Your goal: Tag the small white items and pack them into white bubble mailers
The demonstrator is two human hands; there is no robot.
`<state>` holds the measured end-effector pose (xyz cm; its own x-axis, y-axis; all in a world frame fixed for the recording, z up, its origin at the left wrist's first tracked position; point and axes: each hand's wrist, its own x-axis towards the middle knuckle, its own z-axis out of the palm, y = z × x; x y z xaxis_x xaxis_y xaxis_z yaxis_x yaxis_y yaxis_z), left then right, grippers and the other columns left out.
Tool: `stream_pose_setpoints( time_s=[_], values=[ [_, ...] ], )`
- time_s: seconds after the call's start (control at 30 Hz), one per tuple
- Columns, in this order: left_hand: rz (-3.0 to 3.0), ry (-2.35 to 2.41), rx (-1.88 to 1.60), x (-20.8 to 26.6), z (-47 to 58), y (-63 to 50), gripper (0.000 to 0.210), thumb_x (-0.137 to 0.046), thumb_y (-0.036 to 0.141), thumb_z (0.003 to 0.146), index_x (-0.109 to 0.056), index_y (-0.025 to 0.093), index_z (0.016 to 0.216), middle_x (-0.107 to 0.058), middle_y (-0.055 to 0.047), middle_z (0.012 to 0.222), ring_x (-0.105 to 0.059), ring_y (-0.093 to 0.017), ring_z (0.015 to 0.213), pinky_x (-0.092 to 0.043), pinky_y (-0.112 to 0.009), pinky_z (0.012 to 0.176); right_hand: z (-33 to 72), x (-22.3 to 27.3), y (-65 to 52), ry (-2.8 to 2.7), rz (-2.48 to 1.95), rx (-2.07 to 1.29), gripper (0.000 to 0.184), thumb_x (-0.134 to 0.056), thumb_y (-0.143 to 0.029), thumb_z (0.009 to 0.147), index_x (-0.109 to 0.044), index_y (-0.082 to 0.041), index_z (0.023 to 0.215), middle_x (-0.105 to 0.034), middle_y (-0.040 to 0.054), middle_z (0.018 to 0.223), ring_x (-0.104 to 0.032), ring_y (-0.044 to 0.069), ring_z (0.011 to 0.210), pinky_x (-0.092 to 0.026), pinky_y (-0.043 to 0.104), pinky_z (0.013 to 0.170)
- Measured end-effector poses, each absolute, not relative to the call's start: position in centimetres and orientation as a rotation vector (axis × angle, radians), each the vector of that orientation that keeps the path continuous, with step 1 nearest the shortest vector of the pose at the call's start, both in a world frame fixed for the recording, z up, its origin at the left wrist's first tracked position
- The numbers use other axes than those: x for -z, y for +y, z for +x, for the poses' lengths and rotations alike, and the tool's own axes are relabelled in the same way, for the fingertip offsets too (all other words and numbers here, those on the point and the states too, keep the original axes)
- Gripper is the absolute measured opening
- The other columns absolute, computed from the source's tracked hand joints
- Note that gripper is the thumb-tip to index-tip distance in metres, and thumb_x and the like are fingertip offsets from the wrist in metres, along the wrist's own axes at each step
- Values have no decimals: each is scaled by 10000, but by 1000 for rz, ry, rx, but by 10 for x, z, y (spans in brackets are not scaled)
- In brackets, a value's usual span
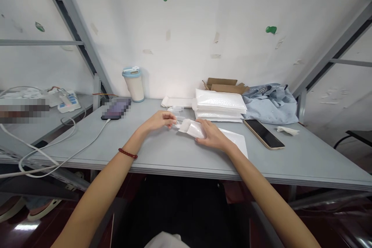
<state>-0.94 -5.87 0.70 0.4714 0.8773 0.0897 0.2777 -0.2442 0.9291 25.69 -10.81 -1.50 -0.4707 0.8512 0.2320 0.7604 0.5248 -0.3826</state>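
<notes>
A white bubble mailer [193, 128] lies at a slant on the grey table, its flap end toward the left. My right hand [211, 135] grips it, thumb at the near side and fingers over the top. Just beyond the flap end, my left hand [162, 120] is closed in a pinch on a small piece of clear plastic [178, 122], whose exact kind I cannot make out. Another white mailer [236, 141] lies flat, partly hidden under my right wrist. Behind my hands, a stack of white bubble mailers [219, 102] stands near the wall.
A brown cardboard box [225, 86] and blue cloth [270, 104] sit behind the stack. One phone [264, 133] and crumpled tissue [287, 130] lie right. At left stand a lidded cup [134, 85] and a charging phone [116, 108] with a white cable [90, 145]. Metal posts flank the table.
</notes>
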Motion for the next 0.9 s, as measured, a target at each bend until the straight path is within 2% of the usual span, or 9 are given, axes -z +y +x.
stream_pose_setpoints(
  time_s=[0.13, 0.47, 0.6, 0.77, 0.9],
  values=[
    [1801, 917, -660, 0, 6, -61, 255, -741, 376, 706, -676, 136, 760, -646, -29, 714, -554, -129, 622, -481, -300, 638, 255, 17, -107, -2393, -1272, -279, 628, -635, -284, 739, -463, -150, 1328, -568, 159, 1239, -527, 318, 1133, -415, 456, 975],
    [1752, 849, -805, 7, 22, -67, 222, -716, 347, 733, -675, 134, 777, -668, -42, 748, -601, -155, 700, -489, -315, 722, 250, 23, -107, -2393, -1190, -286, 615, -634, -258, 727, -480, -153, 1314, -591, 148, 1235, -543, 300, 1128, -410, 446, 979],
    [1847, 867, -788, 11, 31, -72, 176, -644, 312, 775, -685, 143, 799, -641, -21, 694, -570, -142, 646, -473, -287, 666, 248, 24, -108, -2398, -1160, -264, 587, -628, -246, 729, -492, -160, 1293, -599, 144, 1237, -547, 293, 1132, -413, 440, 975],
    [2094, 1011, -926, 15, 38, -74, 167, -567, 232, 766, -711, 152, 794, -686, -33, 773, -583, -158, 711, -457, -276, 688, 247, 23, -108, -2405, -1169, -242, 580, -628, -236, 724, -497, -145, 1282, -604, 148, 1215, -556, 288, 1100, -419, 433, 969],
    [1991, 977, -845, 14, 39, -76, 183, -568, 239, 760, -719, 140, 791, -669, -23, 724, -565, -149, 659, -442, -266, 648, 246, 22, -108, -2404, -1174, -231, 572, -626, -240, 722, -498, -158, 1273, -609, 141, 1187, -560, 286, 1072, -429, 431, 945]
  ],
)
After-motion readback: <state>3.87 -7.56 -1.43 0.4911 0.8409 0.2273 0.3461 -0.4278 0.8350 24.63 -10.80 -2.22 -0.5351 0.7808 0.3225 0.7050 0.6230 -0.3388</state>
